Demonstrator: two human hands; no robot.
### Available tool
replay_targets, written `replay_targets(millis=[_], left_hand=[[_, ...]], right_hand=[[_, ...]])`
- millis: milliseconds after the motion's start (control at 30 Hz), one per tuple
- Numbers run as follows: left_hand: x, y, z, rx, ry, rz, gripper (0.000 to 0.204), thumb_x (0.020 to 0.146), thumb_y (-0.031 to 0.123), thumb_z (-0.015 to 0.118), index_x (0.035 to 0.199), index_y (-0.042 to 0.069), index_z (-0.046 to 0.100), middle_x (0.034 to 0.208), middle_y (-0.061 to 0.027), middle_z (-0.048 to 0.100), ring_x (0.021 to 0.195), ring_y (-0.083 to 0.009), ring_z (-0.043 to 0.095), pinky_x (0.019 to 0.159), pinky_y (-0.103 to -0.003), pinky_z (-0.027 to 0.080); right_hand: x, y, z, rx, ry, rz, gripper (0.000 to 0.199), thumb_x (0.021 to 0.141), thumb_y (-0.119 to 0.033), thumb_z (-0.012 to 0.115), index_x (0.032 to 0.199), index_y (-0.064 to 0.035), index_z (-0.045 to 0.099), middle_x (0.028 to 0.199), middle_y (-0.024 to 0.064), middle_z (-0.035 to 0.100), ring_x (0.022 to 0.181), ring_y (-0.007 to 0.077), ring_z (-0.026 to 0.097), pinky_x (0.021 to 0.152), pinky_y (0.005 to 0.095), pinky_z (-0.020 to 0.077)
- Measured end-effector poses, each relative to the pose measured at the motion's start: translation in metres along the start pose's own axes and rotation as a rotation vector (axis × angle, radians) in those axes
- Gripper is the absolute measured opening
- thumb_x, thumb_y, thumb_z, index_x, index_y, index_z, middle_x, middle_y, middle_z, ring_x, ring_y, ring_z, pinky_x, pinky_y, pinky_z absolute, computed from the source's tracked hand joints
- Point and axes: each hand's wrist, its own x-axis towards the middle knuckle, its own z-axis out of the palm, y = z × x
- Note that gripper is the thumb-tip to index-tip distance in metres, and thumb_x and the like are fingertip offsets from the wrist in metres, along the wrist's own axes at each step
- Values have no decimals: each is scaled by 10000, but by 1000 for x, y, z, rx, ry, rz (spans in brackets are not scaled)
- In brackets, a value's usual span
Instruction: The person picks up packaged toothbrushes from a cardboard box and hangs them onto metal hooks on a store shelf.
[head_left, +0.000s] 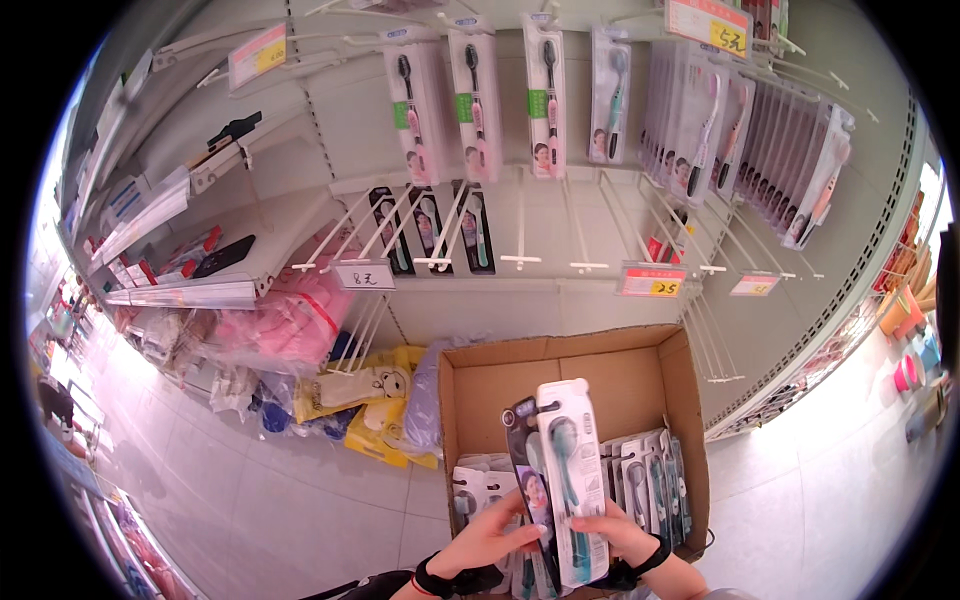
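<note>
Above the open cardboard box [565, 350], my two hands hold toothbrush packs side by side. My left hand [488, 538] is closed on a black-carded toothbrush pack [522, 425], its thumb across the lower part. The fingers of my right hand [624, 536] grip the edge of a white-backed toothbrush pack [570, 460] with a teal-handled brush inside. This white pack overlaps part of the black one, and both stand nearly upright. Below them, more toothbrush packs [655, 490] fill the box in rows.
Pegboard hooks [520, 258] jut out ahead, with price tags [654, 280] on some. Black-carded packs [432, 230] hang at the middle left, and pink toothbrush packs [548, 100] above. Full rows [690, 130] hang right. Bagged pink goods [285, 320] and yellow packages [375, 400] lie left.
</note>
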Motion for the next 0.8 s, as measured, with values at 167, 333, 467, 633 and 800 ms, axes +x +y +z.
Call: replay_targets(millis=[167, 333, 467, 633, 800], left_hand=[[-13, -12, -16, -4, 302, 202, 320, 943, 154, 480, 1209, -23, 460, 1080, -46, 563, 951, -112, 531, 812, -269, 452], [-20, 38, -44, -273, 582, 370, 327, 966, 223, 403, 1156, -25, 498, 1032, -149, 625, 825, -210, 640, 740, -321, 526], [-15, 55, -128, -270, 820, 526, 306, 958, 250, 439, 1119, 2, 516, 968, -142, 645, 752, -190, 644, 658, -303, 539], [1, 66, -193, -106, 917, 561, 282, 947, 263, 463, 1079, 27, 543, 879, -143, 655, 686, -184, 645, 592, -292, 544], [30, 79, -219, -76, 822, 525, 308, 950, 299, 459, 1057, 21, 536, 882, -162, 659, 648, -206, 649, 543, -279, 523]], right_hand=[[8, -1, 13, 16, 83, -170, 325, 836, -60, 556, 1134, 55, 501, 1051, 180, 601, 973, 273, 598, 854, 382, 479], [5, -7, 6, 66, 11, -235, 298, 814, -62, 519, 1046, 121, 475, 866, 282, 606, 803, 403, 634, 797, 511, 515], [-2, -5, -9, 93, 107, -278, 321, 791, -92, 521, 1018, 130, 471, 823, 301, 596, 761, 411, 634, 726, 535, 531], [3, 3, -23, 109, 161, -344, 343, 773, -110, 528, 1016, 124, 468, 736, 306, 586, 694, 425, 630, 660, 552, 538], [-7, 4, -36, -100, 275, -126, 325, 855, -209, 568, 1101, 3, 590, 1021, 83, 608, 945, 194, 563, 824, 300, 453]])
